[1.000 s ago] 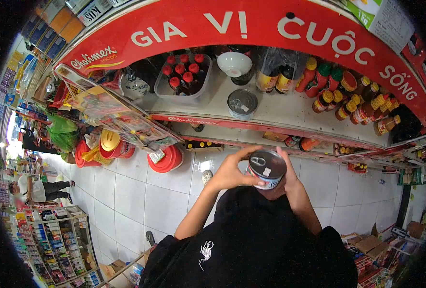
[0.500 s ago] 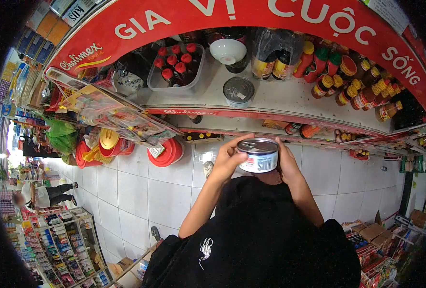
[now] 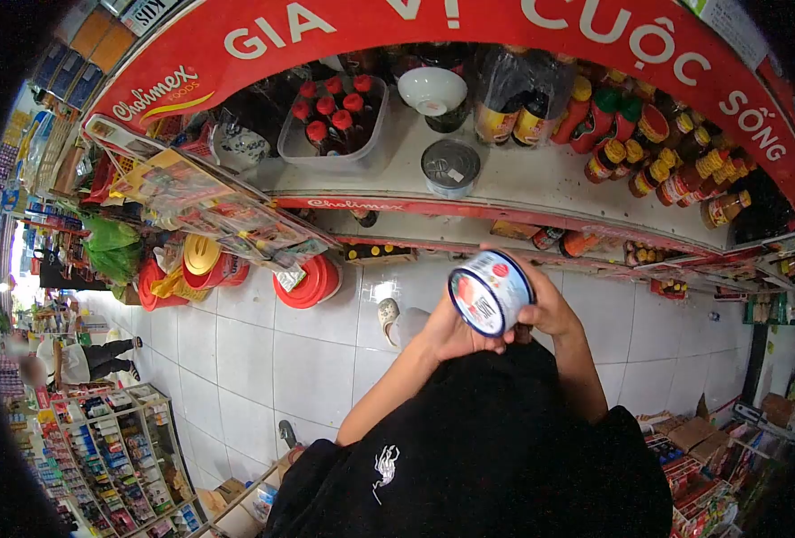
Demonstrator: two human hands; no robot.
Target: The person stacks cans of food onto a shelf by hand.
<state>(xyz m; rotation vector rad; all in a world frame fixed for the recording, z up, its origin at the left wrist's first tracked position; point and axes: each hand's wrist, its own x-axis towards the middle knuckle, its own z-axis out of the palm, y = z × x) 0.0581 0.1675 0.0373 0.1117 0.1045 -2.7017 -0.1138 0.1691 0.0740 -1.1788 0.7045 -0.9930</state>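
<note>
Between my two hands is a tin can (image 3: 490,291) with a white and pale blue label. It is tilted, and a printed round face with a dark blue rim points down toward me. My left hand (image 3: 456,330) cups it from below and the left, fingers partly hidden behind it. My right hand (image 3: 548,303) is closed around its right side, thumb on the label. Ahead on the shelf stands a similar can (image 3: 450,168) with a small white sticker on its lid. Behind that sits a white bowl (image 3: 432,90) on a dark object.
A clear plastic bin (image 3: 339,161) of red-capped bottles sits left on the shelf (image 3: 523,190). Sauce bottles (image 3: 684,175) fill the right. Red tubs (image 3: 312,282) stand on the tiled floor (image 3: 317,359), below hanging packets (image 3: 227,211). Far left, a person (image 3: 79,363) is visible near a goods rack (image 3: 124,448).
The can has been turned from upright, with its metal lid up, to a tilt that shows its printed end. My left hand has shifted underneath it, and my right hand has moved further around it.
</note>
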